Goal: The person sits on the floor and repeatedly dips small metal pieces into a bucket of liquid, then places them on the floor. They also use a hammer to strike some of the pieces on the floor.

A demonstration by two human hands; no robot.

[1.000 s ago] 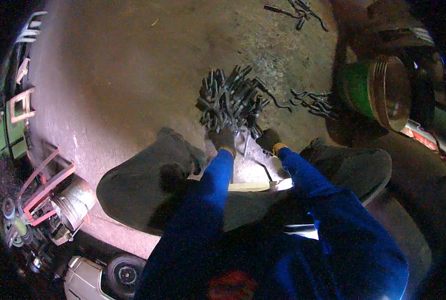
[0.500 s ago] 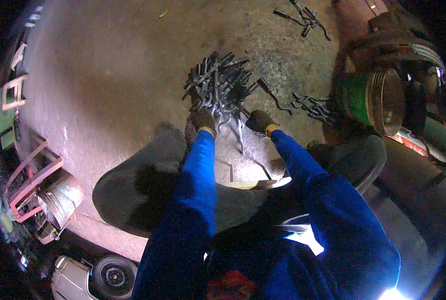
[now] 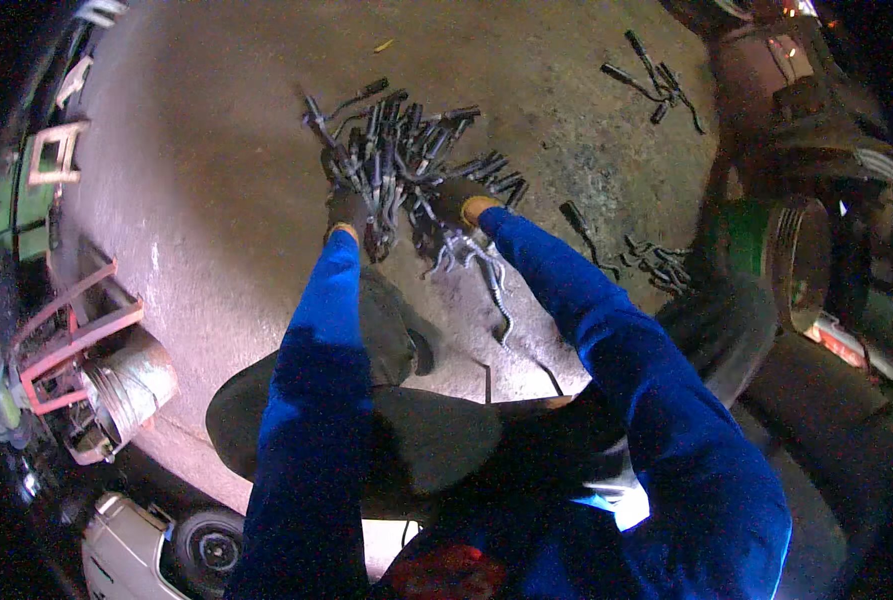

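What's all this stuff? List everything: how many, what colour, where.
Bent rods: many, dark, heaped upper centre
Loose rods: several, grey, below heap
Lone rod: one, dark, right of heap
Bucket: one, green, right
Rod groups: two, dark, upper right and by bucket
Scrap: one, yellow, top
Small frame: one, pale, left
Large frame: one, reddish, left
Drum: one, grey, left
Wheel: one, black, lower left
Floor: one, brown-grey, throughout
Left hand: one, dark, at heap
Right hand: one, dark, at heap
Sleeves: two, blue, lower middle
Legs: two, grey, lower middle
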